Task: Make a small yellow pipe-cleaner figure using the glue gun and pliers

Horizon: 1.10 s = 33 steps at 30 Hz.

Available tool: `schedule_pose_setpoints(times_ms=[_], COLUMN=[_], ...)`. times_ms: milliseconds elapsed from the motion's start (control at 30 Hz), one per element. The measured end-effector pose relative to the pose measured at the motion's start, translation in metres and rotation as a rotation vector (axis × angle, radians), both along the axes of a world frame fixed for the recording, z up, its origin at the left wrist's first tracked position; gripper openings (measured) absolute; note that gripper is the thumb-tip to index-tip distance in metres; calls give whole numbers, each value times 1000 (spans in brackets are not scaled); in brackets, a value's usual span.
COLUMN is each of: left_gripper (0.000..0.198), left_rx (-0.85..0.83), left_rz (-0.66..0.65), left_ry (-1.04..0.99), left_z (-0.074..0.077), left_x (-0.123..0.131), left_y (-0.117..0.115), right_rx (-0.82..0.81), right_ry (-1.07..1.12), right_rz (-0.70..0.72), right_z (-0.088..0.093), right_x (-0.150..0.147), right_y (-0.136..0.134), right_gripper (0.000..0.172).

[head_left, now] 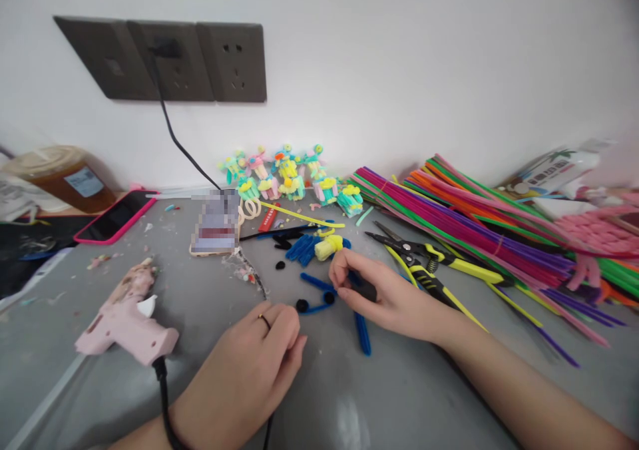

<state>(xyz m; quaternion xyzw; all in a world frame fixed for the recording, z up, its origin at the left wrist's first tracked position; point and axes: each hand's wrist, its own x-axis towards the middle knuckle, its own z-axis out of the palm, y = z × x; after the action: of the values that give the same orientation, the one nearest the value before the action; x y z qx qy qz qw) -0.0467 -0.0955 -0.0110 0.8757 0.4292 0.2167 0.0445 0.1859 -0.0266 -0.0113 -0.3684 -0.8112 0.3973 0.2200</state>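
Observation:
My left hand, with a ring on one finger, is curled closed low in the centre; what it may hold is hidden. My right hand has its thumb and fingers bent together beside a blue pipe-cleaner piece with black round ends; whatever sits between the fingertips cannot be made out. Just beyond it lie a yellow bundle and short blue pieces. A folded blue piece rests below my right hand. One small black coil lies on the grey table.
A pink glue gun lies at left, its cord passing my left wrist. Black-yellow pliers and long coloured pipe cleaners are at right. Behind are small colourful figures, a pixelated phone and a pink-edged phone.

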Motion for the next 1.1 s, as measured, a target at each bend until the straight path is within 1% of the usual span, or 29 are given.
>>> schedule_pose_setpoints(times_ms=[67, 200, 400, 567, 667, 767, 867, 933, 1000, 1033, 1067, 1100], left_gripper=[20, 20, 22, 22, 21, 20, 11, 19, 24, 26, 29, 32], left_rx=[-15, -57, -171, -257, -306, -348, -397, -499, -611, -692, -781, -864], left_rz=[1, -3, -41, -36, -36, -29, 22, 76, 284, 370, 428, 457], left_ry=[-15, -39, -42, -51, -117, -291, -486, -651, -905, -1017, -1112, -1190], left_z=[-1, -2, -6, -7, -6, -12, -26, -37, -43, -44, -43, -40], left_x=[0, -2, -4, -5, -9, -19, -30, -35, -39, -41, -44, -47], left_y=[1, 3, 11, 11, 5, -4, -19, -31, -44, -51, -57, -63], right_rx=[-25, -111, -233, -253, -246, -235, -216, -205, -197, -196, -199, -205], right_ry=[65, 201, 302, 404, 472, 508, 520, 519, 529, 538, 549, 559], right_rz=[-4, -63, -143, -163, -180, -217, -233, -237, -242, -245, -250, -256], right_z=[0, -4, -14, -18, -20, -24, -26, -27, -27, -27, -28, -28], right_x=[-1, -2, -3, -5, -5, -5, -5, -6, -7, -7, -7, -7], right_y=[3, 10, 17, 20, 22, 26, 28, 29, 29, 30, 30, 30], right_gripper=[7, 16, 20, 23, 30, 34, 33, 32, 31, 31, 31, 31])
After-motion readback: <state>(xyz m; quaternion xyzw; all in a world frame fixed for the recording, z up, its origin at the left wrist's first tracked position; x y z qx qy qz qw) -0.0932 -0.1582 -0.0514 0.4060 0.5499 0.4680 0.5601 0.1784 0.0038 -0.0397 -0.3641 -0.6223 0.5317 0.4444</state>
